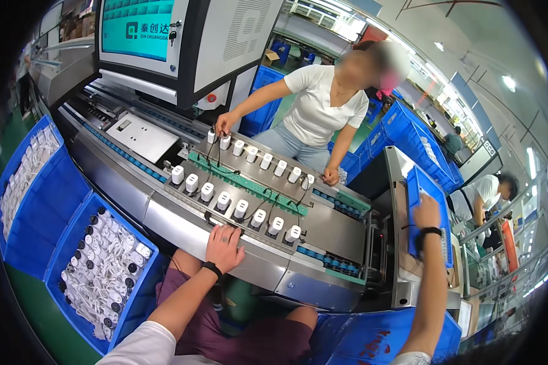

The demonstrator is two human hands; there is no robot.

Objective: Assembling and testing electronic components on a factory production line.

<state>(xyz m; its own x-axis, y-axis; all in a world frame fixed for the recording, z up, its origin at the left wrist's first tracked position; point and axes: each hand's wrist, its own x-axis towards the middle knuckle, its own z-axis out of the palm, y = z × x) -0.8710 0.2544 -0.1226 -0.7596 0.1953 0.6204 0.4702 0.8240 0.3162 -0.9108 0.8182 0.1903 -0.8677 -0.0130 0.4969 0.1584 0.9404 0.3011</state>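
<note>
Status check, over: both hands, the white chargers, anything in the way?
Left hand at machine's near metal edge. Right hand at blue tray, grip blurred. White chargers upright, two rows. Co-worker's hand at far row's left end.

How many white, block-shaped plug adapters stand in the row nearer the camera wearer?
8 white, block-shaped plug adapters, in one slanting line from upper left to lower right, between the long green strip and the person's left hand side; none there looks hidden.
</note>
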